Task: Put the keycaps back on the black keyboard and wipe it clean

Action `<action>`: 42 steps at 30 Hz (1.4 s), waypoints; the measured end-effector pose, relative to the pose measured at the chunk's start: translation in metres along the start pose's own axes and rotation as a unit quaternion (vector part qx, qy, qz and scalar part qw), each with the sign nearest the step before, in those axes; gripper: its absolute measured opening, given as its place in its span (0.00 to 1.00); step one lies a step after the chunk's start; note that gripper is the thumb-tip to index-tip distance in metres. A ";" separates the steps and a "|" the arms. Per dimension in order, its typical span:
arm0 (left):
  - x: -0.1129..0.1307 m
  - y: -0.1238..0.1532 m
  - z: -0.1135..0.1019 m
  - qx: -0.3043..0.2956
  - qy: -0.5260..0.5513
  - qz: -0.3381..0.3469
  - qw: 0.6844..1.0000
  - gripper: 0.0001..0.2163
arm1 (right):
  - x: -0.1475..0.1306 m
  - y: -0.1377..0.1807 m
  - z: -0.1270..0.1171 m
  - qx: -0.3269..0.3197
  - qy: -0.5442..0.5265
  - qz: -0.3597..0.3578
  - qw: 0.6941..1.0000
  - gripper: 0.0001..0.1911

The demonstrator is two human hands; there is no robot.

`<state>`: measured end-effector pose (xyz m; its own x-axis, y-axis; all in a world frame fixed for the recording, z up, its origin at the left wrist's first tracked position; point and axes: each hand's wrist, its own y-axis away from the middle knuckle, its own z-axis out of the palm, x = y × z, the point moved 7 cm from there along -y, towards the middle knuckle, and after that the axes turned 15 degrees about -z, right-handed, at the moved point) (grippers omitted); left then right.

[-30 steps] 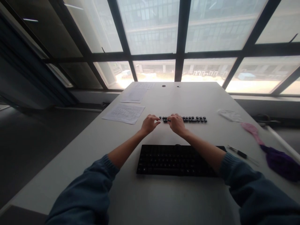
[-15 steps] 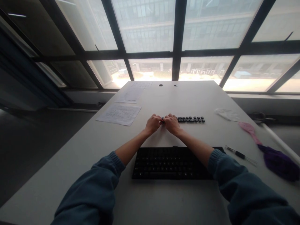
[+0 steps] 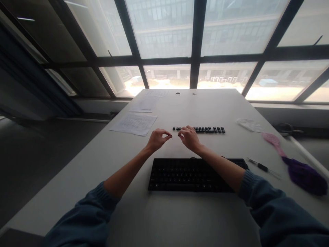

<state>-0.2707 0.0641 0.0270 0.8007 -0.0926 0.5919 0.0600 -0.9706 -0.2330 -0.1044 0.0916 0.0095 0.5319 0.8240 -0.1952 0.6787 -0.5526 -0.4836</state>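
Observation:
A black keyboard (image 3: 190, 175) lies on the white table (image 3: 164, 212) in front of me. Beyond it a row of loose black keycaps (image 3: 205, 129) runs left to right. My left hand (image 3: 157, 139) hovers just before the row's left end, thumb and forefinger pinched on a small dark keycap. My right hand (image 3: 189, 138) is close beside it, fingers curled in a pinch over the row's left part; what it holds is too small to name. The two hands are a few centimetres apart.
Printed sheets (image 3: 135, 123) lie at the left, with more paper (image 3: 147, 103) farther back. On the right are a thin metal tool (image 3: 262, 168), a pink brush (image 3: 272, 140), a purple cloth (image 3: 305, 175) and a clear wrapper (image 3: 248, 124). Large windows stand behind the table.
My hands were pressed together at the row's left end; now they have drawn apart and back towards me, the left one moving left with a keycap in its pinch.

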 end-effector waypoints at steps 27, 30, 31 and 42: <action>-0.023 0.112 -0.014 -0.159 0.116 -0.022 0.980 0.04 | -0.100 0.057 0.019 0.011 -0.323 0.065 0.944 0.06; -0.025 0.112 -0.013 -0.161 0.123 -0.030 0.979 0.04 | -0.099 0.057 0.019 0.012 -0.333 0.072 0.940 0.06; -0.024 0.112 -0.013 -0.161 0.124 -0.030 0.979 0.03 | -0.099 0.057 0.020 0.009 -0.332 0.071 0.941 0.06; -0.015 0.115 -0.013 -0.162 0.102 0.012 0.981 0.01 | -0.113 0.057 0.017 0.003 -0.278 0.001 0.960 0.08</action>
<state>-0.2837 -0.0495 0.0016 0.6609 -0.1263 0.7398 -0.1759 -0.9844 -0.0110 -0.1339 -0.0310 -0.0107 0.1792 0.7625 -0.6217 0.6742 -0.5554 -0.4868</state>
